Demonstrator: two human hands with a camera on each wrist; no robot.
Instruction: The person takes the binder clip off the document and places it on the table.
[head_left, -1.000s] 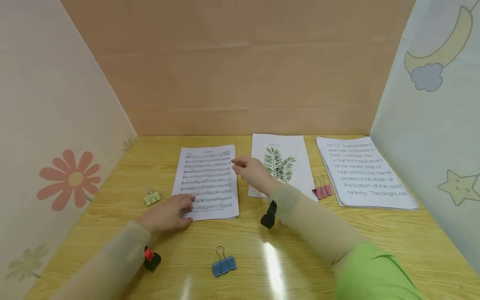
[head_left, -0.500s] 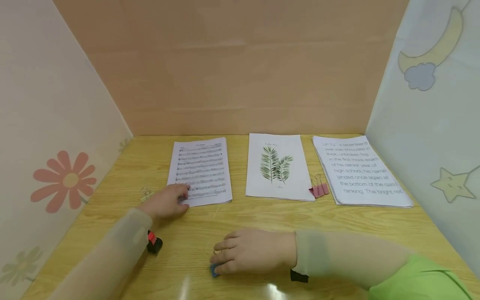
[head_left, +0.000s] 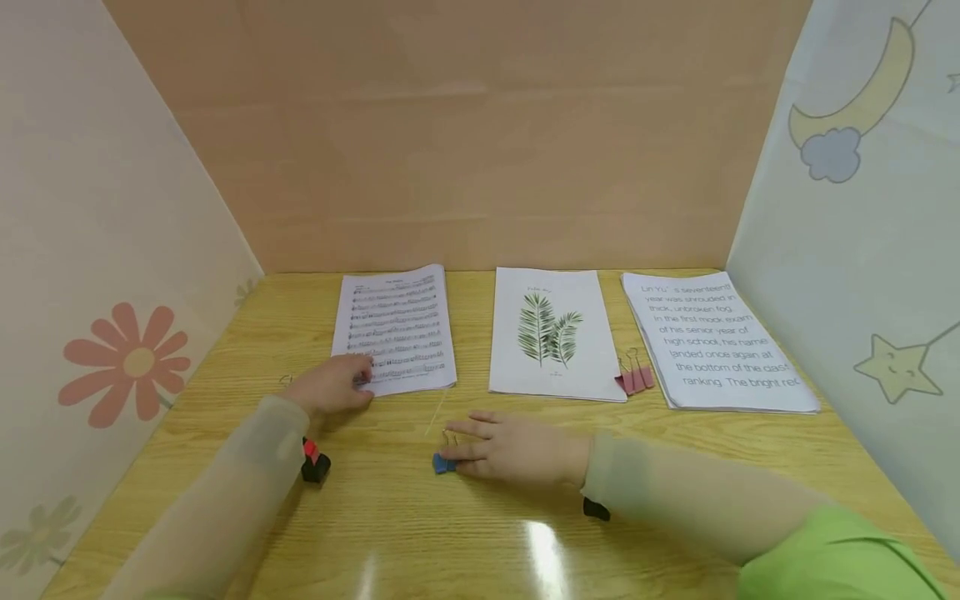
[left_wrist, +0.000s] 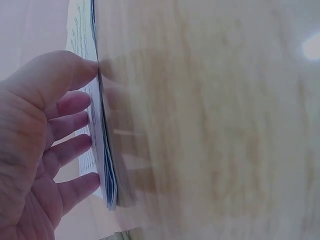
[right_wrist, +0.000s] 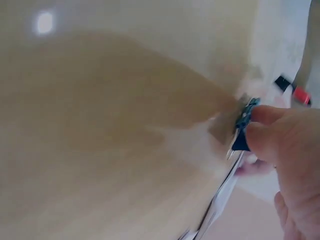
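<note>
**Blue clip sliding up the desk**

Since half a second ago, the right hand [head_left: 517, 450] is carrying the blue binder clip [head_left: 443, 463] farther up the glossy wooden desk [head_left: 487, 533], pinching it near the sheet music stack [head_left: 393, 329]. The left hand [head_left: 330, 387] is resting straight fingers on that stack's near corner. Beige cardboard walls [head_left: 465, 133] are enclosing the desk, with cartoon-printed panels on both sides.
</note>
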